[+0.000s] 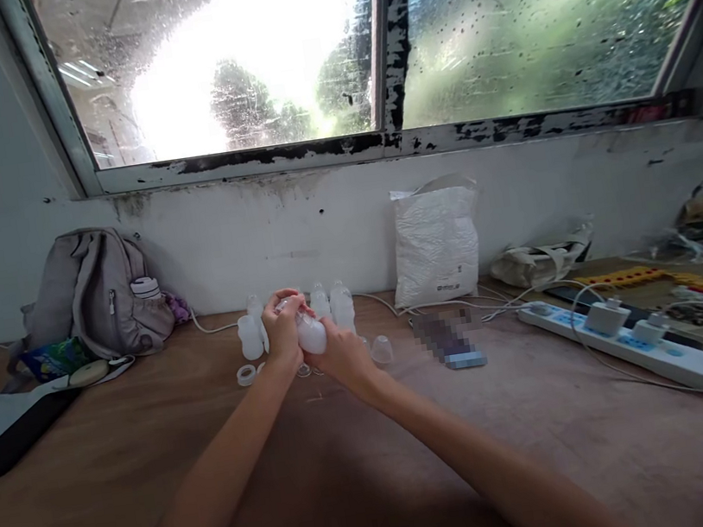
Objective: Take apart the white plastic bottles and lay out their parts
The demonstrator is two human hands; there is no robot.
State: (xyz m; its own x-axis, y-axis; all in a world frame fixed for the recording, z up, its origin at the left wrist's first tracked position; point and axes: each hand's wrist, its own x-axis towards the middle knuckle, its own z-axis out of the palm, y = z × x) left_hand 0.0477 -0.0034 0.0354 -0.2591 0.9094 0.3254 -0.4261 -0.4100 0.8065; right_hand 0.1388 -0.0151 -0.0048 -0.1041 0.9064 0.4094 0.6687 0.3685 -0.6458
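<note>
Both my hands are raised over the table, closed round one translucent white baby bottle (313, 336). My left hand (282, 330) wraps its upper end, and that end is mostly hidden by the fingers. From the other side my right hand (344, 357) grips it, thumb up along the bottle. Behind the hands stand several more baby bottles (343, 306), some with teats on top. A bottle without a visible top (250, 339) stands left of my left hand. Nearer me lie white screw rings (246, 375), partly hidden by my wrists, and a clear dome cap (381, 350) is to the right.
A grey backpack (103, 290) leans on the wall at left, near a black flat case (19, 439). A white plastic bag (435, 245) stands behind, with a blurred phone-like object (466, 360) before it. A power strip (631, 346) with cables lies at right.
</note>
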